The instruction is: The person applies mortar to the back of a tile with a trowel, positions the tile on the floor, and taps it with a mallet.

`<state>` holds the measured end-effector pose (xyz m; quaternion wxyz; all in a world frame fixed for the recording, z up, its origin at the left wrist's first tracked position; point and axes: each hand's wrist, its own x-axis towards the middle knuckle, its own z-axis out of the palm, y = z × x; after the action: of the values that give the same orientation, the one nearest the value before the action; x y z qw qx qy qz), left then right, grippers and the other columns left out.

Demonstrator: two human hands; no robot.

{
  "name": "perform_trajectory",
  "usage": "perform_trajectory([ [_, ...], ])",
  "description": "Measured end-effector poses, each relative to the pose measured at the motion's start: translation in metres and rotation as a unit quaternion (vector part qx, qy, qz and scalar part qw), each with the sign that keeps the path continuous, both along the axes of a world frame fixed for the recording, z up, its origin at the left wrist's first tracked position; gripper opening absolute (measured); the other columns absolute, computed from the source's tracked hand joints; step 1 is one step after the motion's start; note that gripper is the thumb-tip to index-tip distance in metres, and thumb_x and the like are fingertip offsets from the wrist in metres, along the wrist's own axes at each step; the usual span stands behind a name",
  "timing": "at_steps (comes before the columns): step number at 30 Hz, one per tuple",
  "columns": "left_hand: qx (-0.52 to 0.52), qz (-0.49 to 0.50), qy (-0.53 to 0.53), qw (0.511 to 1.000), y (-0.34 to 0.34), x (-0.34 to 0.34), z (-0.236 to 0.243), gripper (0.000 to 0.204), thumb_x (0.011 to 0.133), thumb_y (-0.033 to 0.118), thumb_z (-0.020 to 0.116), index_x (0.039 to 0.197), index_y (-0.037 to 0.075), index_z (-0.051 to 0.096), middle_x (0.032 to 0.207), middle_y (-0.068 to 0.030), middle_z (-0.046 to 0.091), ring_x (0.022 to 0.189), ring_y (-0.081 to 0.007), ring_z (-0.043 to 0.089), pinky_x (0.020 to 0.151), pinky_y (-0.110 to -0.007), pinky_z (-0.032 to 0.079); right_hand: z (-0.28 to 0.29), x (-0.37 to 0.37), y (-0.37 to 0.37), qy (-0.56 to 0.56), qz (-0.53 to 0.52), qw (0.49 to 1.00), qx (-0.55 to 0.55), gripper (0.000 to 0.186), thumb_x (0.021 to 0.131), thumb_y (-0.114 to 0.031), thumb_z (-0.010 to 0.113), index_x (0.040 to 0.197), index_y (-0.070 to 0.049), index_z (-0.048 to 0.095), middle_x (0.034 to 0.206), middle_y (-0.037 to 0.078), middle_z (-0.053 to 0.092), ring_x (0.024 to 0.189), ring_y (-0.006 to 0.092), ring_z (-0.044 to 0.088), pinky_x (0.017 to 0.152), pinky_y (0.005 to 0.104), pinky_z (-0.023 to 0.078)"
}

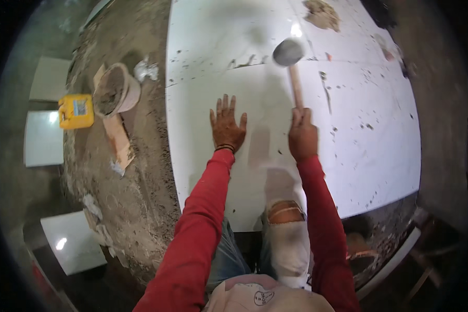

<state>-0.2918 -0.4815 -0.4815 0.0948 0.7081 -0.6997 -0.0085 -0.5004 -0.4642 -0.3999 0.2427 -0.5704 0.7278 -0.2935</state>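
My left hand [228, 125] lies flat on a large white glossy floor tile [197, 156], fingers spread and pointing away from me. In my right hand [303, 134] is a rubber mallet [295, 86], gripped by its wooden handle. Its dark, rounded head is slightly blurred and appears held over the tiles, near a joint at the far side. How high the head is above the surface I cannot tell. Dirt specks and mortar smears mark the tiles around both hands.
To the left, rough mortar ground [151, 203] borders the tiles. A bucket [132, 96] of grey mix and a yellow jerrycan [76, 112] stand there. Loose white tiles [73, 242] lie farther left. A mortar lump [322, 14] sits on the tiles at the far right.
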Motion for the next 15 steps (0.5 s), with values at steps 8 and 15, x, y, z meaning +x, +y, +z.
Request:
perform_trajectory([
  [8, 0.009, 0.071, 0.003, 0.997, 0.025, 0.046, 0.002, 0.064, 0.093, 0.043, 0.043, 0.147, 0.016, 0.023, 0.153, -0.0056, 0.022, 0.143, -0.0233, 0.015, 0.116, -0.047, 0.008, -0.032, 0.019, 0.005, -0.037, 0.051, 0.995, 0.078, 0.024, 0.097, -0.028, 0.047, 0.098, -0.005, 0.041, 0.066, 0.026, 0.059, 0.062, 0.0465, 0.058, 0.05, 0.0519, 0.041],
  [15, -0.015, 0.062, -0.006, 0.998, 0.023, 0.05, 0.004, 0.065, 0.092, 0.043, 0.044, 0.147, 0.015, 0.024, 0.153, -0.0055, 0.023, 0.141, -0.0243, 0.018, 0.115, -0.048, 0.011, -0.069, 0.04, 0.004, 0.113, 0.105, 0.987, 0.04, 0.021, 0.098, -0.025, 0.047, 0.1, -0.004, 0.042, 0.062, 0.023, 0.056, 0.055, 0.0406, 0.058, 0.047, 0.046, 0.041],
])
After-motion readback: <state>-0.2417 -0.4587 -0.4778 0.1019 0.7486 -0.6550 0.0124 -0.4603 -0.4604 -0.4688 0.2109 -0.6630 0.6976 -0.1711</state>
